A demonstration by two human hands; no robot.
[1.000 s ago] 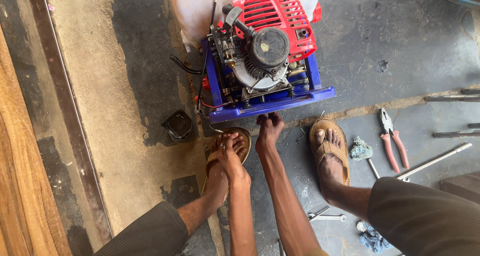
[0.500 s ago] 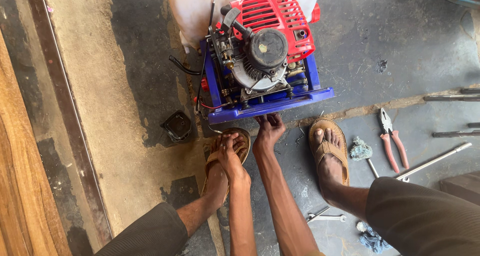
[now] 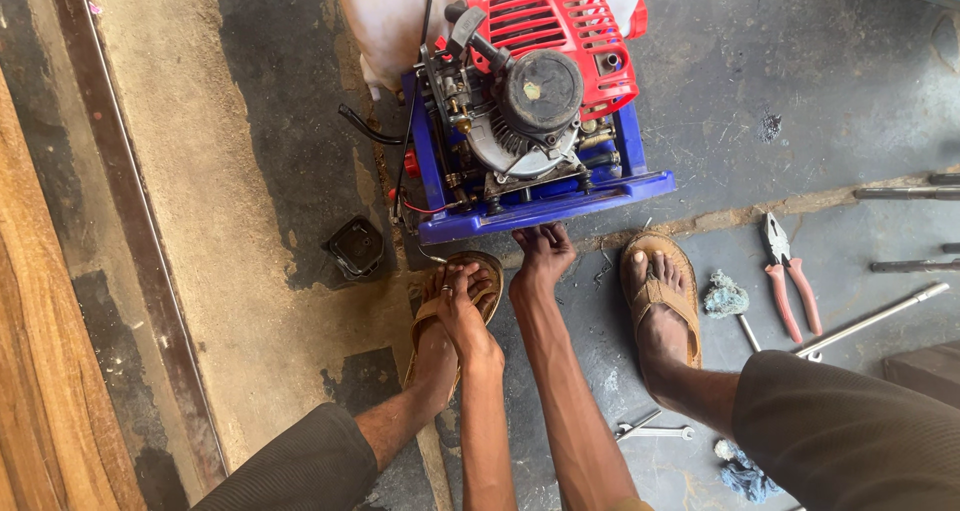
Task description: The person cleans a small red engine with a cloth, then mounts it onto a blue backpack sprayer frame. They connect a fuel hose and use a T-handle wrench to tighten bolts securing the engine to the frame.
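At nine o'clock a wooden plank (image 3: 30, 351) with reddish grain runs beside a dark metal rail (image 3: 130, 221) on rough, pale concrete. Toward the centre a small black square cap (image 3: 355, 246) lies on the stained floor (image 3: 800, 81). The left hand (image 3: 462, 306) rests, fingers curled loosely, on the toes of the left foot in a tan leather sandal (image 3: 480, 271); it grasps nothing that shows. At twelve o'clock stands the small petrol engine (image 3: 530, 101), with a red slotted plastic cover, a round black air-filter housing and bare grey metal fins, mounted in a blue plastic frame (image 3: 550, 203) against a white tank (image 3: 385, 16). The right hand (image 3: 543, 253) touches the frame's lower edge with its fingertips; whether it grips the edge cannot be told. At three o'clock lie a grey rag (image 3: 725, 296), red-handled pliers (image 3: 790, 286) and a long steel rod (image 3: 870, 319). At five o'clock a chrome spanner (image 3: 655, 431) lies flat.
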